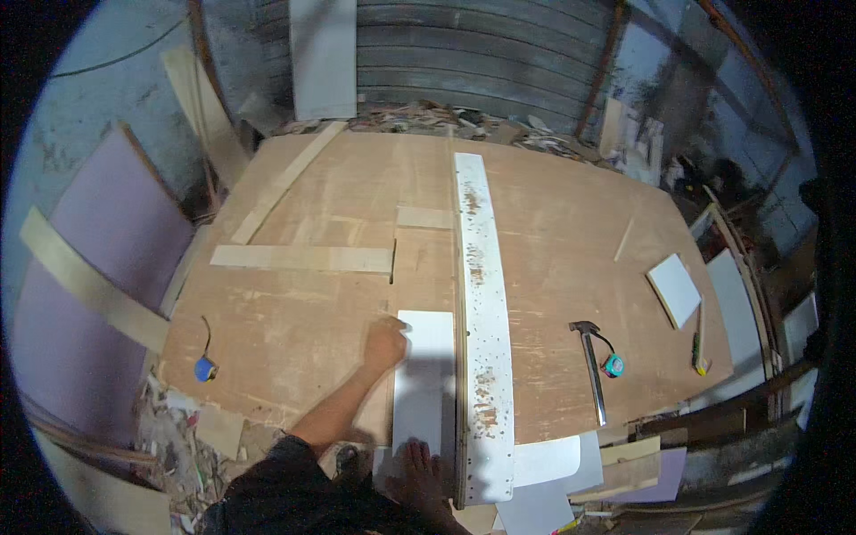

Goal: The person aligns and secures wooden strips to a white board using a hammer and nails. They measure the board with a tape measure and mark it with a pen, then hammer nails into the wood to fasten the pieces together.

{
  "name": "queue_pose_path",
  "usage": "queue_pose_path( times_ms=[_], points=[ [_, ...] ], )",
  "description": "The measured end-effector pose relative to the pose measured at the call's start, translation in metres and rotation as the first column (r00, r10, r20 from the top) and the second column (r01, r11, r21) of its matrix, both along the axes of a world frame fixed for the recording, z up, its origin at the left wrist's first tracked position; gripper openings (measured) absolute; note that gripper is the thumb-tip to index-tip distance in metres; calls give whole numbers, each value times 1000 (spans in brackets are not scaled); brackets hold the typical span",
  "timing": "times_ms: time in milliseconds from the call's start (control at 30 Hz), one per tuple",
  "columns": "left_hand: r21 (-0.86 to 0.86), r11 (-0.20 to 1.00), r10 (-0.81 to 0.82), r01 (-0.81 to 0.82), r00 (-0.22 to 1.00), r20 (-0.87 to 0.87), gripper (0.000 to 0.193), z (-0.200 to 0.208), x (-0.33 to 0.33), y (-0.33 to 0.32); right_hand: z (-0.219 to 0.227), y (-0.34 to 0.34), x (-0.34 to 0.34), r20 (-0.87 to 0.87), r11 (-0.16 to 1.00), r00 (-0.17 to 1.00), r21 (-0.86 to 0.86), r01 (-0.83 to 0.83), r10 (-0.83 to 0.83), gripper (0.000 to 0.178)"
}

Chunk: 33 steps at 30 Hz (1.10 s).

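Note:
A narrow white panel [423, 357] lies lengthwise in front of me on the plywood table. My left hand [385, 344] is closed at its far left corner, with the fingers curled over the edge. On the shaded near end of the same panel, my right hand [417, 474] rests flat with its fingers spread. Just right of the panel runs a long white board [496, 339], marked with brown chips and dark specks. A pale wood strip [423, 218] lies crosswise beyond the panel, against the board's left side.
On the right are a claw hammer [593, 374], a teal tape measure [613, 365] and a white square piece [675, 291]. A blue tape measure [206, 368] sits at the left edge of the plywood table [294, 321]. Wood strips [303, 259] lie far left; offcuts litter the floor.

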<state>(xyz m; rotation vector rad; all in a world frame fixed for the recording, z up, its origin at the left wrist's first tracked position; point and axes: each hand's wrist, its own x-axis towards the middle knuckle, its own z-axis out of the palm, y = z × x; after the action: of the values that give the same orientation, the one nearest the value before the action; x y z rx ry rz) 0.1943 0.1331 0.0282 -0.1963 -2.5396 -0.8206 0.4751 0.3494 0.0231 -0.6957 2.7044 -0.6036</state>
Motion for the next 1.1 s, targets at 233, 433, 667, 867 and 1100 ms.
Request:
queue_pose_path(
  times_ms=[233, 433, 667, 867, 1100],
  points=[
    [-530, 845, 336, -70, 840, 426, 108, 74, -90, -257, -5, -12, 76, -213, 938, 946, 193, 287, -245, 65],
    [-473, 877, 224, 82, 801, 555, 97, 68, -104, -354, 2, -13, 90, -178, 914, 910, 96, 395, -375, 75],
    [-451, 828, 49, 334, 757, 651, 102, 52, -21, -402, 25, -16, 112, -136, 799, 817, 172, 577, -561, 96],
    [-471, 796, 46, 381, 737, 674, 111, 48, 15, -369, 33, -23, 127, 1, 694, 698, 109, 712, -717, 106],
    [-430, 860, 68, 273, 775, 628, 107, 60, 53, -317, 20, -23, 142, -83, 772, 769, -21, 635, -634, 85]
  ],
)
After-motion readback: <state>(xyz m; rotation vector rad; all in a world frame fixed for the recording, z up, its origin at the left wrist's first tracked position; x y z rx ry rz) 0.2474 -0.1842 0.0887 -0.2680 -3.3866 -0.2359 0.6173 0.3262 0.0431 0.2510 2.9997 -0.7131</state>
